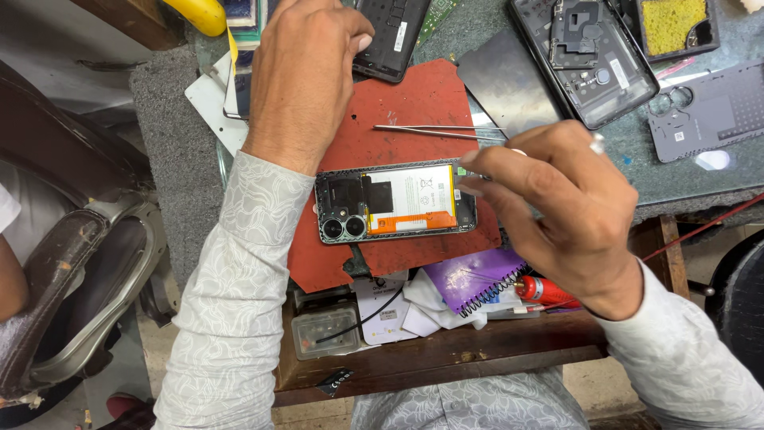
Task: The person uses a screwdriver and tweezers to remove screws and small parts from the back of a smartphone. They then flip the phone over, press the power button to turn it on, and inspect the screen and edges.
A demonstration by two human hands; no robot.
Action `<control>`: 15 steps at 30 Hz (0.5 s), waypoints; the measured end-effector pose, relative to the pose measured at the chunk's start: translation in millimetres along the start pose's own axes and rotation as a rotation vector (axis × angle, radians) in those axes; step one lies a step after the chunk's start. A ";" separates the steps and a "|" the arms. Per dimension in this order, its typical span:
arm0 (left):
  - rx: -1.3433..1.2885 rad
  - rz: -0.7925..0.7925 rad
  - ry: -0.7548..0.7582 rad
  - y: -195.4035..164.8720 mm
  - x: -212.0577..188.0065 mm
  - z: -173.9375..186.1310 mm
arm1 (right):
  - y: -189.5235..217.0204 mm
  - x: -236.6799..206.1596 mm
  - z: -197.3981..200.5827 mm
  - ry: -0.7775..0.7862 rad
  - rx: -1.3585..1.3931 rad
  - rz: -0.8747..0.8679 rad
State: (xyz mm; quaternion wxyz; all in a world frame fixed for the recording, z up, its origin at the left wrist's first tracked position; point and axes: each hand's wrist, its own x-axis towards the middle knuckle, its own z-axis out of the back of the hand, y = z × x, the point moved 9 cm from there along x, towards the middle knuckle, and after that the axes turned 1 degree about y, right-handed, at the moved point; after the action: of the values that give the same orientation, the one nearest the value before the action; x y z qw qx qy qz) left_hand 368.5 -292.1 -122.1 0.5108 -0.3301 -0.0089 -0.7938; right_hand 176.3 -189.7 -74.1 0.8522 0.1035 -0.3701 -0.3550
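Note:
An opened phone [395, 201] lies back-up on a red mat [414, 95], showing its white and orange battery and twin camera lenses. My right hand [565, 211] hovers over the phone's right end. Its thumb and fingertips are pinched on a thin dark tool whose tip touches the phone's edge. My left hand [302, 76] reaches to the far side of the mat. Its fingers curl onto the edge of a black phone panel [391, 32]. Metal tweezers [438, 130] lie on the mat between the two hands.
Another stripped phone frame [589, 64], a grey back cover [708, 111], a metal plate [505, 80] and a tray with a yellow sponge [672, 24] lie at the far right. A purple spiral notebook [469, 279], a red tool [547, 291] and a clear box [322, 330] crowd the near edge. A chair [72, 263] stands at the left.

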 end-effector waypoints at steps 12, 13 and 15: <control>-0.436 0.251 -0.063 -98.5 -28.5 128.2 | 34.3 3.0 31.3 0.056 0.305 -0.132; -0.528 0.241 -0.063 -116.9 -31.2 145.6 | 32.2 6.4 30.2 0.076 0.347 -0.145; -0.736 0.176 -0.017 -155.0 -33.8 172.4 | 36.1 14.9 27.6 0.124 0.365 -0.098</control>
State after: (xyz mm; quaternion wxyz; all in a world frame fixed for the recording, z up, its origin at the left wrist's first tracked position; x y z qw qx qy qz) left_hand 339.5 -130.2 44.7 0.4241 -0.4976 0.3008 -0.6943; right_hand 183.0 -171.2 -30.5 0.8221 0.2958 -0.3697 -0.3163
